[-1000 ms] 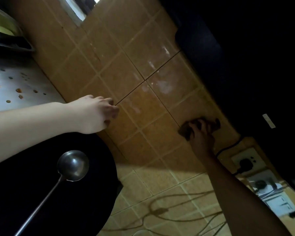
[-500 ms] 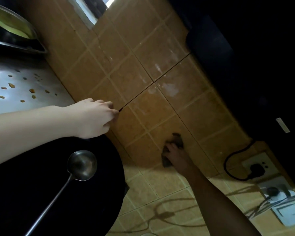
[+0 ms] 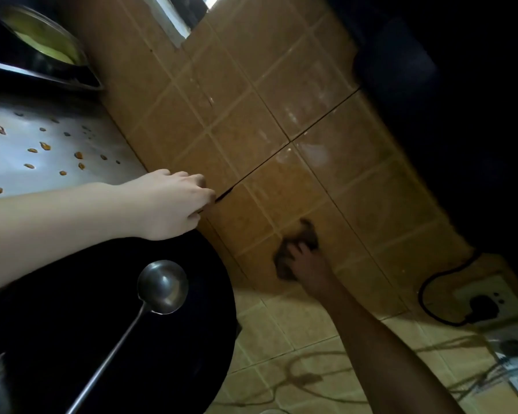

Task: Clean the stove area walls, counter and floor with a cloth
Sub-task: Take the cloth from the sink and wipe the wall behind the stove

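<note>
Brown cloth (image 3: 308, 231) is pressed flat on the tiled wall (image 3: 251, 130), a little below and right of the middle of the frame. The right hand (image 3: 307, 264) holds it there with bent fingers on top of it. The picture is blurry at this spot, so the fingers are hard to tell apart. The arm comes up from the lower right.

To the left, the left hand (image 3: 171, 204) leans on the same wall with its fingers curled in. I see nothing in it.

Below that hand is a big black pan (image 3: 72, 324) with a shiny metal ladle (image 3: 162, 286) lying in it, handle toward the bottom edge. Above the arm, at the left, is a grey metal counter (image 3: 42, 124) with small orange drops (image 3: 45, 145) on it. A metal bowl (image 3: 42, 40) sits in the upper left corner. At the right edge, a black plug (image 3: 483, 304) sits in a white socket (image 3: 503, 289).
</note>
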A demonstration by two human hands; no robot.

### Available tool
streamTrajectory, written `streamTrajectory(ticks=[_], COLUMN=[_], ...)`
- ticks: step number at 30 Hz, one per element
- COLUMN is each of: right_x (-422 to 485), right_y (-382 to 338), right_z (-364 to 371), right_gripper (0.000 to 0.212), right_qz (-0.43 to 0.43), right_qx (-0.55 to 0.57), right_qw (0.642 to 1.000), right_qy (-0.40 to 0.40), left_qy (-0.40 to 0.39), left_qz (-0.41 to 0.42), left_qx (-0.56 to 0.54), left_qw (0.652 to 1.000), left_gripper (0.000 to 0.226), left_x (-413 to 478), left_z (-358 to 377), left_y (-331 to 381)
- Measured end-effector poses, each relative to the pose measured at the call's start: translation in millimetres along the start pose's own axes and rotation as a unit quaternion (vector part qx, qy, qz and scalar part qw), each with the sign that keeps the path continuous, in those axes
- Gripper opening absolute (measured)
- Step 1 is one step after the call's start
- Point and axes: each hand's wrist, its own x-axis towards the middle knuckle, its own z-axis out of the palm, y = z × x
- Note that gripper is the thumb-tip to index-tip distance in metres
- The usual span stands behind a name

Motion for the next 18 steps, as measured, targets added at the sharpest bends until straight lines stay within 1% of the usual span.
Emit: streamTrajectory(ticks=[2, 4, 6, 8, 10, 12, 14, 16, 18], right_x=[-29, -48, -53, -40, -16, 12, 40, 64, 79], right_y=[-8, -6, -1, 6, 9, 7, 7, 13, 20], right_z=[35, 60, 62, 48, 21, -23, -66, -100, -127], right_gripper=[0.040, 0.043, 0.042, 0.043, 0.046, 0.046, 0.042, 0.048, 0.056], right_qz=[-0.056, -0.069, -0.082, -0.079, -0.053, -0.035, -0.006, 0.051, 0.140], right_qx=[-0.047, -0.049, -0.072, -0.083, -0.061, -0.045, -0.010, 0.017, 0.065], right_qw=[0.996, 0.991, 0.989, 0.991, 0.995, 0.998, 0.999, 0.996, 0.982], right_qy=[-0.056, -0.099, -0.103, -0.076, -0.059, -0.010, 0.043, 0.068, 0.105], left_qy=[-0.009, -0.013, -0.011, -0.003, 0.000, -0.007, -0.009, -0.007, -0.012], left_qz=[0.005, 0.012, 0.012, 0.007, 0.000, -0.003, -0.007, -0.020, -0.034], left_qx=[-0.009, -0.014, -0.018, -0.016, -0.012, -0.009, -0.010, -0.011, -0.015], left_qw=[1.000, 1.000, 1.000, 1.000, 1.000, 1.000, 1.000, 1.000, 0.999], left_gripper=[0.031, 0.029, 0.028, 0.027, 0.027, 0.026, 0.025, 0.025, 0.025], left_x=[-2, -4, -6, -9, -12, -15, -19, -19, -18], left_z=[2, 2, 1, -1, -2, -2, -1, -3, -7], left_y=[-3, -7, -14, -21, -29, -37, -46, -57, -66])
